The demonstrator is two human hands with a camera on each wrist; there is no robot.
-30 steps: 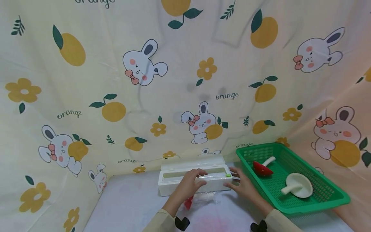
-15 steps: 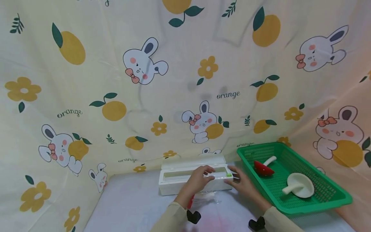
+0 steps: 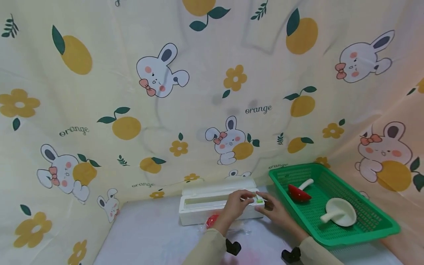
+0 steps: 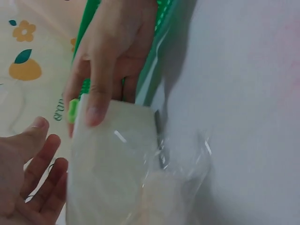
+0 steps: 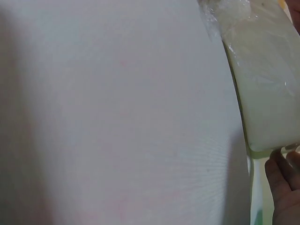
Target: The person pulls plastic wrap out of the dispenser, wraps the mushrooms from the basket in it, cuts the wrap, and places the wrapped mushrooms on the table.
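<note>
A long white cling film dispenser [image 3: 195,217] lies on the table with its lid raised at the back. A small green slider [image 3: 259,201] shows at its right end. My right hand [image 3: 276,211] holds that end, its thumb pressed on the front face in the left wrist view and its fingers behind. Over the trough near the slider is my left hand [image 3: 233,210], its bent fingers and thumb apart with nothing visible between them [image 4: 28,178]. A red piece [image 3: 212,221] wrapped in clear film lies before the dispenser, partly hidden by my left arm.
A green basket [image 3: 364,235] stands at the right, holding a red mushroom-shaped piece with a white stem [image 3: 299,193] and a white one [image 3: 342,211]. A cloth [image 3: 198,92] printed with rabbits and oranges hangs behind the table [image 3: 142,228].
My left hand has moved right along the dispenser to its right end, close to my right hand. More of the red wrapped piece shows. My right hand's fingers have come forward over the dispenser's end.
</note>
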